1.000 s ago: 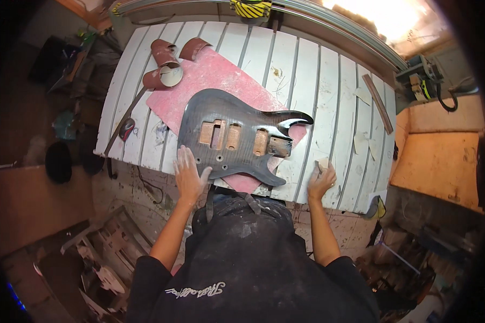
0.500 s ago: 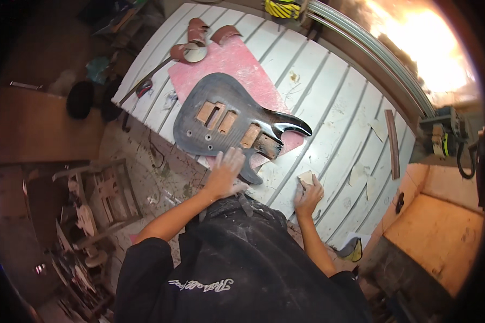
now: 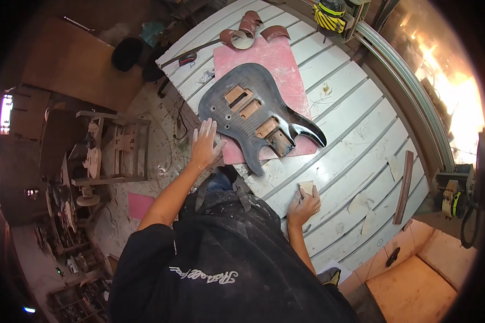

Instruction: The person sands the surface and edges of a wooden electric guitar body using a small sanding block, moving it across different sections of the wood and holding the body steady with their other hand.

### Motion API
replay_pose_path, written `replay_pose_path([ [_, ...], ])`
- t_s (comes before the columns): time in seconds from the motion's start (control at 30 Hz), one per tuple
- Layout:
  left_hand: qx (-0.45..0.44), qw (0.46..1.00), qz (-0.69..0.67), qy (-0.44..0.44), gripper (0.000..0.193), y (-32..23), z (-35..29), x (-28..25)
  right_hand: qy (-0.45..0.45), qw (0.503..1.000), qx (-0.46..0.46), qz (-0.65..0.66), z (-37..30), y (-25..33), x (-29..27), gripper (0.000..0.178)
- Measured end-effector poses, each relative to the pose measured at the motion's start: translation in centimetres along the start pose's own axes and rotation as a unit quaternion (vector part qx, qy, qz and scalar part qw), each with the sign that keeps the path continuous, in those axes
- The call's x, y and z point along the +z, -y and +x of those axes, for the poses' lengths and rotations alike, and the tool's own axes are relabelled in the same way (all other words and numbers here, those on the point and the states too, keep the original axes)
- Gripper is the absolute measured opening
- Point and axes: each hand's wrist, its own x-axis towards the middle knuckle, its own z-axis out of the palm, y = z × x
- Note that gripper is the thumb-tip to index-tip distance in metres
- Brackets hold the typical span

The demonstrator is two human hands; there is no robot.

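A person's dusty black short-sleeved shirt (image 3: 237, 247) fills the lower centre of the frame. Right of centre, the right hand (image 3: 304, 206) has its fingers bent around a small, pale beige, flat-faced piece (image 3: 306, 186), probably folded abrasive paper, though it shows too small to be sure. The left hand (image 3: 204, 144), left of centre, is open, fingers extended and thumb apart, gripping nothing; its fingertips rest at the near edge of a dark grey, double-horned wooden guitar body (image 3: 247, 127) with bare-wood cavities. That body lies flat at the centre of the frame, its longer horn glossy black, partly over a dusty pink rectangular sheet (image 3: 286, 70). Beneath is a white slatted table (image 3: 350, 124). A narrow brown strip (image 3: 404, 188) lies at its right end; curled reddish-brown sheets (image 3: 275, 33) sit beyond the guitar body, at upper centre.
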Motion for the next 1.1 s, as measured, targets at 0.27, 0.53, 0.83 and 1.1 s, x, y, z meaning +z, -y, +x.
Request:
replay_pose_path([
  [0.27, 0.085, 0.996, 0.016, 0.016, 0.098, -4.9, -0.9, -0.5, 0.012, 1.0, 0.02, 0.013, 0.2, 0.0, -0.3, 0.018],
  [0.53, 0.22, 0.974, -0.012, 0.045, 0.1, -7.2, -2.7, -0.4, 0.005, 0.999, 0.01, 0.031, 0.0, -0.2, -0.5, 0.017],
  [0.83, 0.071, 0.997, -0.007, -0.032, 0.099, -7.3, -2.3, 0.4, -0.007, 0.999, -0.013, 0.034, -0.2, -0.5, -0.6, 0.017],
  [1.1, 0.129, 0.991, -0.019, 0.001, 0.092, -5.0, -1.2, -0.4, 0.014, 0.999, -0.016, 0.038, -0.1, 0.3, -0.9, 0.02],
])
